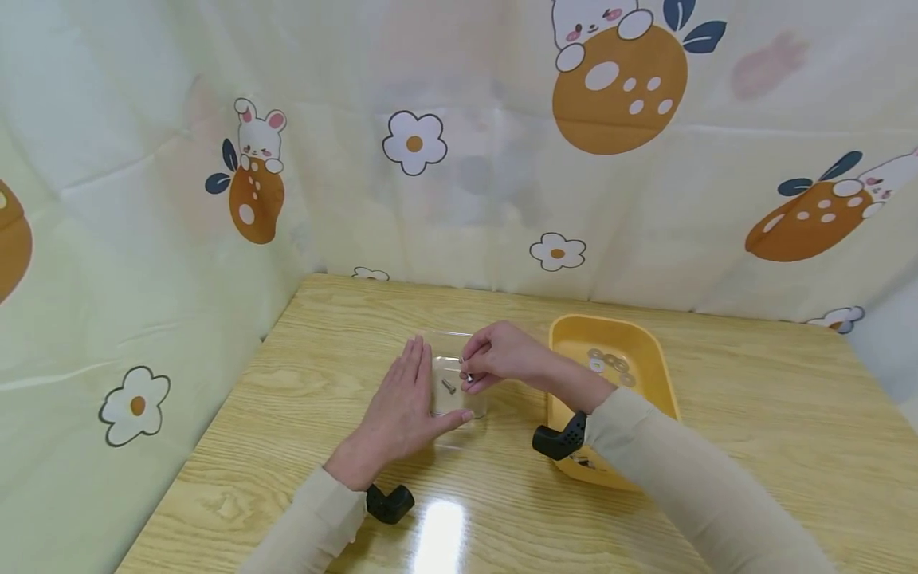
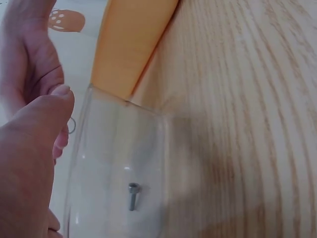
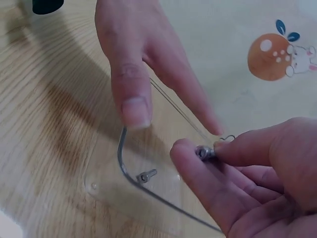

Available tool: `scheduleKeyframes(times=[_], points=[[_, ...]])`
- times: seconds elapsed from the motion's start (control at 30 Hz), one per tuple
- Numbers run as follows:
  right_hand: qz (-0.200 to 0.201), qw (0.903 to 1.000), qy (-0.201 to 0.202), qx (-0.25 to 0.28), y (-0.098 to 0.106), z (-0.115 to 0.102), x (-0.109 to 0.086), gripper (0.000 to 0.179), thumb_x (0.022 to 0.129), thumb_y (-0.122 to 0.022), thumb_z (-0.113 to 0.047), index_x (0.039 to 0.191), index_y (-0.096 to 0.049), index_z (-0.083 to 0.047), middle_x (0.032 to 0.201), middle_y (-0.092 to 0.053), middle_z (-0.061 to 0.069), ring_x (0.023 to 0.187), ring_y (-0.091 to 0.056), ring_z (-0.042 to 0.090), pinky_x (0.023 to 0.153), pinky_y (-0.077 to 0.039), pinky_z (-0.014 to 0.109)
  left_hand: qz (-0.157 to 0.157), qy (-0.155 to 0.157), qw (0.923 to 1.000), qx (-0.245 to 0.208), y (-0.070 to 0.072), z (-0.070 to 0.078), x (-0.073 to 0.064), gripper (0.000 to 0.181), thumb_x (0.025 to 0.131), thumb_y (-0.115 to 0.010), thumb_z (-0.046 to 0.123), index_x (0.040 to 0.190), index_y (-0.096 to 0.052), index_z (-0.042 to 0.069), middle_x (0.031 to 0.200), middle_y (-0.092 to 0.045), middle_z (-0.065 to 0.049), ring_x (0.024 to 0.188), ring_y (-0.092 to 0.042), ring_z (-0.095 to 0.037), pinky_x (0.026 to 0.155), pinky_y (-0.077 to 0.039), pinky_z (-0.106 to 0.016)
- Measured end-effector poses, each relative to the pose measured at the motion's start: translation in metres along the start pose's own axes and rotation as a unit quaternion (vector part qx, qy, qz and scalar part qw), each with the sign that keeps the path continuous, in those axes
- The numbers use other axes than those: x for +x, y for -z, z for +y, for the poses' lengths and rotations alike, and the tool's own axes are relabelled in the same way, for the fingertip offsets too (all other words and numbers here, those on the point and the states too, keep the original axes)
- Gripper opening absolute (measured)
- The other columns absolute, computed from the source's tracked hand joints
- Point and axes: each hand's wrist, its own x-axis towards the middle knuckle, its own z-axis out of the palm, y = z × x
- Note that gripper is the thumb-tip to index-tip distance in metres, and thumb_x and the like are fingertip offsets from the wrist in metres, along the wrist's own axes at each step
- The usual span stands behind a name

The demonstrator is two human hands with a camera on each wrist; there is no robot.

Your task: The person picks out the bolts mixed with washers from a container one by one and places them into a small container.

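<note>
A clear plastic box (image 2: pixel 111 148) stands on the wood-grain tabletop (image 1: pixel 308 359) between the person's hands, its rounded rim catching the light. Inside it, a loose metal socket head screw (image 1: pixel 449 386) lies on its side on the floor of the box.

The right hand (image 1: pixel 505 355) is over the right part of the box; its grip is a pinch, thumb and index finger closed on a second socket head screw (image 3: pixel 204 152), with the recessed head facing the right wrist camera. The left hand (image 1: pixel 405 406) lies at the box's left side, grip slack, fingers straight and close together, with the thumb reaching across the near edge; whether it touches the plastic cannot be told.

To the right, apart from the box, sits a yellow-orange plastic bin (image 1: pixel 634 339). Several flat ring washers (image 1: pixel 610 359) are gathered toward its far end, and small dark and metallic pieces (image 1: pixel 584 461), too small to identify, lie at the near end. The right forearm crosses above the bin and hides its middle.

Behind the tabletop hangs a cream curtain (image 1: pixel 473 207) printed with white rabbits on orange fruits and outlined flowers.
</note>
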Motion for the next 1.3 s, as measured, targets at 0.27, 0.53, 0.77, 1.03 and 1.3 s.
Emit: scheduleKeyframes(times=[0.27,0.53,0.77,1.03,1.3], points=[[0.019,0.9968,-0.010,-0.077,-0.009,-0.005,0.012,0.013,0.093,-0.060,0.004,0.103,-0.063,0.012,0.093,-0.070,0.025,0.072,-0.073,0.020,0.069,-0.062,0.032,-0.001,0.004,1.0000,-0.001,-0.006,0.000,-0.002,0.114,0.088,-0.051,0.074,0.155,-0.011,-0.009,0.164,-0.008,-0.026,0.154,-0.010,-0.036,0.124,-0.022,-0.049],[0.060,0.9679,0.009,-0.244,-0.017,-0.011,0.024,0.002,0.089,-0.066,0.003,0.088,-0.067,0.004,0.083,-0.073,0.018,0.065,-0.074,0.018,0.059,-0.060,0.025,-0.011,0.018,0.9998,0.000,-0.009,0.000,-0.003,0.115,0.088,-0.049,0.076,0.156,-0.007,-0.006,0.166,-0.004,-0.024,0.155,-0.005,-0.034,0.125,-0.019,-0.050],[0.070,0.9323,0.015,-0.355,-0.027,-0.012,0.033,0.012,0.086,-0.066,0.005,0.075,-0.067,-0.001,0.069,-0.068,0.007,0.058,-0.069,0.013,0.049,-0.053,0.018,-0.015,0.021,0.9996,0.008,-0.009,-0.001,-0.004,0.114,0.088,-0.044,0.078,0.157,-0.007,-0.005,0.166,-0.003,-0.022,0.155,-0.004,-0.033,0.125,-0.017,-0.049],[0.069,0.9030,0.008,-0.424,-0.033,-0.008,0.039,0.012,0.082,-0.065,0.008,0.074,-0.066,-0.001,0.064,-0.062,0.003,0.054,-0.052,0.012,0.046,-0.041,0.020,-0.017,0.017,0.9997,0.006,-0.010,-0.001,-0.003,0.113,0.089,-0.043,0.078,0.157,-0.007,-0.005,0.166,-0.002,-0.021,0.155,-0.003,-0.032,0.126,-0.015,-0.048],[0.069,0.8784,0.024,-0.472,-0.039,-0.003,0.043,0.010,0.084,-0.066,0.003,0.075,-0.064,-0.002,0.066,-0.060,0.004,0.059,-0.050,0.016,0.051,-0.040,0.024,-0.017,0.019,0.9997,0.007,-0.012,-0.001,-0.001,0.113,0.089,-0.042,0.078,0.157,-0.006,-0.005,0.166,-0.003,-0.022,0.155,-0.003,-0.031,0.126,-0.015,-0.048]])
